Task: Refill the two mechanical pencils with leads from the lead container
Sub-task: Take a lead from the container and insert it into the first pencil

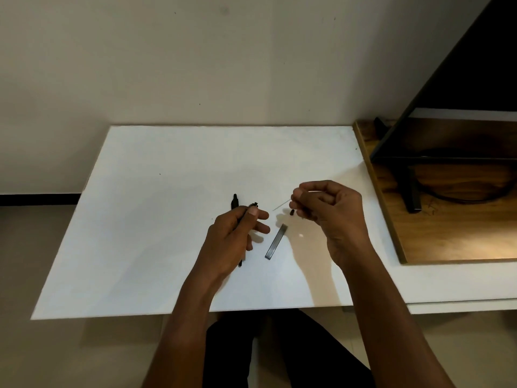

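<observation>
My left hand [233, 242] grips a black mechanical pencil [251, 206] at a slant, its open back end sticking out past the thumb and its tip showing below the palm. My right hand [327, 211] pinches a thin lead [281, 205] that points left towards that pencil end, a short gap away. A small black cap [292, 212] sits under the right fingers; whether it rests on the table or is held I cannot tell. The second black pencil [234, 201] lies on the white table behind my left hand. The grey lead container [276, 242] lies flat between my hands.
The white table [167, 219] ends near my body at its front edge. A wooden board [447, 233] with a black stand foot and a cable borders it on the right. The wall stands just behind the table.
</observation>
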The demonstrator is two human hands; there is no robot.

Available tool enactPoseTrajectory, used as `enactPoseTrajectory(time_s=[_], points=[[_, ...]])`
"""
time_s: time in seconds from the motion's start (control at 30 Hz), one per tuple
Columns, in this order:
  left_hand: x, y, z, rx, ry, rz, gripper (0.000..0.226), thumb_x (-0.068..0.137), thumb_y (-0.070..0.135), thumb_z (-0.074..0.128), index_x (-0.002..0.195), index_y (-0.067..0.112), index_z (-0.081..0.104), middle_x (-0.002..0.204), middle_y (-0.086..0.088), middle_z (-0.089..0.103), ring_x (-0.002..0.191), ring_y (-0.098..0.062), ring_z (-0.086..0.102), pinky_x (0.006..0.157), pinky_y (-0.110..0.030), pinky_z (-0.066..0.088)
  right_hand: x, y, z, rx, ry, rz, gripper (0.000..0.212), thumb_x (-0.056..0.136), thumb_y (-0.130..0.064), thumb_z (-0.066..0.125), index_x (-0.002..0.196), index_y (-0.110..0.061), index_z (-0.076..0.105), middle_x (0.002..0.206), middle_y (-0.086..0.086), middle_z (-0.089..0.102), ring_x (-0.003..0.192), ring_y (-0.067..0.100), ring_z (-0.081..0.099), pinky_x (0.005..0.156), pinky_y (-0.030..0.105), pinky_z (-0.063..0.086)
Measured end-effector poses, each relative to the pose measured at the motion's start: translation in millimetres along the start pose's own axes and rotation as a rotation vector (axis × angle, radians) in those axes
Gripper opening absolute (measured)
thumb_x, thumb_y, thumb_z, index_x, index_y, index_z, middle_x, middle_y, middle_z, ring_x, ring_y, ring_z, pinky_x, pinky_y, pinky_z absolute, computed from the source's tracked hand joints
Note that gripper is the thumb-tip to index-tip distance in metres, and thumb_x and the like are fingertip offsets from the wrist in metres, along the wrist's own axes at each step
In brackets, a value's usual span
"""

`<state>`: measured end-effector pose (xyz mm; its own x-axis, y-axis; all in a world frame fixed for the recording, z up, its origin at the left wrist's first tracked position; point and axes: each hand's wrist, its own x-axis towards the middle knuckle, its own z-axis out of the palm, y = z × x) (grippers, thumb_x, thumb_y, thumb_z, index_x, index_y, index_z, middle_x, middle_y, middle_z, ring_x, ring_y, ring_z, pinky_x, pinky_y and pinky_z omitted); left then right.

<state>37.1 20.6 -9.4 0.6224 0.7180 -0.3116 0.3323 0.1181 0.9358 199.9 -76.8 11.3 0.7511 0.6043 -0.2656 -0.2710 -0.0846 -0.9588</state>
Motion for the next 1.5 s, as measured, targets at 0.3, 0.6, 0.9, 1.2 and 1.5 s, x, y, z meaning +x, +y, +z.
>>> enactPoseTrajectory(time_s=[0.3, 0.6, 0.9, 1.2, 1.5], points=[[-0.4, -0.6, 1.0, 0.086, -0.075, 0.059, 0.027, 0.102, 0.041, 0.047, 0.106, 0.038, 0.073, 0.091, 0.014, 0.077, 0.058, -0.003, 0.057, 0.056, -0.02, 0.047, -3.7, -0.2, 9.7, 0.018, 0.024, -0.153, 0.011, 0.083, -0.006, 0.078, 0.094, -0.004, 0.074, 0.081, 0.015, 0.078, 0.076, 0.029, 0.077, 0.066, 0.027, 0.059], [-0.6, -0.6, -0.8, 0.083, -0.068, 0.058, 0.026, 0.102, 0.04, 0.049, 0.106, 0.038, 0.074, 0.091, 0.015, 0.077, 0.057, 0.001, 0.056, 0.058, -0.015, 0.045, -3.2, 2.0, 11.2, 0.001, -0.028, -0.162, 0.013, 0.084, -0.005, 0.078, 0.095, 0.001, 0.073, 0.081, 0.019, 0.077, 0.075, 0.03, 0.077, 0.063, 0.026, 0.056], [-1.6, 2.5, 0.4, 0.099, -0.075, 0.087, 0.029, 0.101, 0.038, 0.05, 0.115, 0.029, 0.073, 0.091, 0.01, 0.077, 0.061, 0.004, 0.061, 0.056, -0.008, 0.045, -5.8, 2.6, 15.8, -0.168, -0.109, -0.168, 0.02, 0.081, -0.016, 0.083, 0.096, -0.009, 0.073, 0.074, 0.009, 0.079, 0.074, 0.022, 0.077, 0.066, 0.032, 0.059], [-1.7, 1.9, -1.2, 0.047, -0.072, 0.098, 0.026, 0.101, 0.043, 0.048, 0.111, 0.04, 0.072, 0.094, 0.011, 0.077, 0.062, -0.003, 0.06, 0.052, -0.025, 0.047, -4.3, -0.4, 8.8, -0.357, -0.194, -0.206, 0.012, 0.085, -0.032, 0.077, 0.089, -0.022, 0.081, 0.086, -0.008, 0.08, 0.083, 0.003, 0.071, 0.066, 0.018, 0.048], [-4.0, 9.1, 0.0, -0.185, -0.107, 0.122, 0.026, 0.102, 0.039, 0.047, 0.119, 0.036, 0.067, 0.099, 0.0, 0.079, 0.071, -0.017, 0.068, 0.049, -0.024, 0.045, 17.4, 11.1, -41.4, -0.641, 0.2, -0.132, 0.011, 0.084, -0.014, 0.077, 0.094, -0.019, 0.081, 0.087, -0.003, 0.078, 0.08, 0.013, 0.073, 0.076, 0.036, 0.06]])
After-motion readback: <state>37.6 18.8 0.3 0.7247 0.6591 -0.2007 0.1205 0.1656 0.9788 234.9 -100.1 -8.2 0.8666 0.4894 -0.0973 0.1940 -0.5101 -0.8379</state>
